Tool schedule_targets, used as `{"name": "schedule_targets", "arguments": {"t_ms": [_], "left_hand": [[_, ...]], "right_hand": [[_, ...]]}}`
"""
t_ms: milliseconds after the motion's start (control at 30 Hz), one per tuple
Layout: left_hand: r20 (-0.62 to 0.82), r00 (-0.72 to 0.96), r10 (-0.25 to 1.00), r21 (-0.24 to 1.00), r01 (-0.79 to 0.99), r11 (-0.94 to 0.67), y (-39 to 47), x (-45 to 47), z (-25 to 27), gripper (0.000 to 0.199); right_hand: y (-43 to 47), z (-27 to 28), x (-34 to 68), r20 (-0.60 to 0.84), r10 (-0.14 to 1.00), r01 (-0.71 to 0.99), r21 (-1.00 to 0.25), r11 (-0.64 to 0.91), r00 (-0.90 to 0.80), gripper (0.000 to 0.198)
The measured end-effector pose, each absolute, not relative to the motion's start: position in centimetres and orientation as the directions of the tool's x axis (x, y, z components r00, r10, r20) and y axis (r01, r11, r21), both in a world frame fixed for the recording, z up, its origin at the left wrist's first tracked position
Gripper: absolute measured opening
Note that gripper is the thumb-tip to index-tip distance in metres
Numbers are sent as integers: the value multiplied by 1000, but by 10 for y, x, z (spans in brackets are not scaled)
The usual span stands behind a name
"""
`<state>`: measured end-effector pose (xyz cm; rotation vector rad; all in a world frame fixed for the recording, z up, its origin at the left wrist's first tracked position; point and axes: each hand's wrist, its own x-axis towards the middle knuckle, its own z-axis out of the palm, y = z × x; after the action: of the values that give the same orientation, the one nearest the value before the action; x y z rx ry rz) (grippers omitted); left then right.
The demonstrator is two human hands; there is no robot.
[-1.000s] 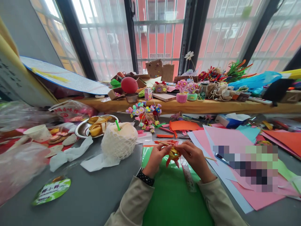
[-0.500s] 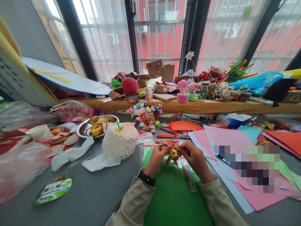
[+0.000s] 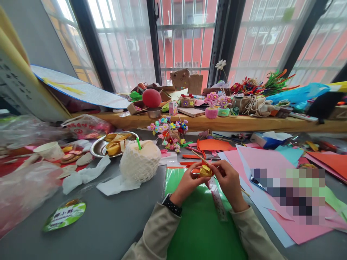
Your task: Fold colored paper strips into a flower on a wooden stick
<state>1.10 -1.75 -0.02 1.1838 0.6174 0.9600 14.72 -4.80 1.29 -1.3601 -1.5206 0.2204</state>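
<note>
Head view, and my L hand (image 3: 189, 182) has its fingers curled in narrow, holding the gold folded piece (image 3: 206, 171) from its L side. That piece is up front, b/w both hands, over the green sheet (image 3: 203, 231). My R hand (image 3: 227, 180) is pinched tight at the piece's R edge, thumb and fingertips on a thin stick (image 3: 200, 156) that slants up past the gold folds toward the L; a length also pokes out below the R palm. Can't tell if it goes thru the piece, fingers hide that bit. Some red-orange paper shows right by the gold, partly covered. Under the R wrist side, a clear patterned strip (image 3: 219, 204) lies on the green. Orange paper (image 3: 215, 145) sits beyond my hands, pink sheets (image 3: 264, 162) off R, netted coconut (image 3: 139, 162) w/ green straw (image 3: 138, 143) off L, metal bowl (image 3: 94, 147) just behind it.
</note>
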Motion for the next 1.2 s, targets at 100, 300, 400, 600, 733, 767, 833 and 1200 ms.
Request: {"name": "schedule_targets", "arguments": {"t_ms": [100,300,400,600,733,767,833,1200], "left_hand": [[95,462,882,950,-306,58,-16,11,-1,53],[118,518,847,937,-340,77,-16,11,0,48],[132,513,848,934,-351,66,-16,10,-1,43],[120,516,848,936,-344,77,-17,10,2,44],[122,541,832,925,-366,102,-19,9,6,44],[125,543,831,924,-369,102,-19,9,6,42],[125,542,831,924,-369,101,-19,9,6,41],[104,498,861,935,-345,87,-15,10,1,32]], "right_hand": [[-47,12,149,495,843,562,-767,309,212,22],[-46,10,150,486,841,534,-789,305,238,23],[-47,10,150,527,823,591,-740,321,212,22],[-48,13,152,529,824,602,-730,322,201,21],[-48,12,155,498,843,548,-771,324,202,22],[-47,12,155,487,850,530,-784,323,203,22],[-47,12,156,468,861,500,-804,321,200,23],[-43,10,153,495,849,565,-761,320,185,22]]}}
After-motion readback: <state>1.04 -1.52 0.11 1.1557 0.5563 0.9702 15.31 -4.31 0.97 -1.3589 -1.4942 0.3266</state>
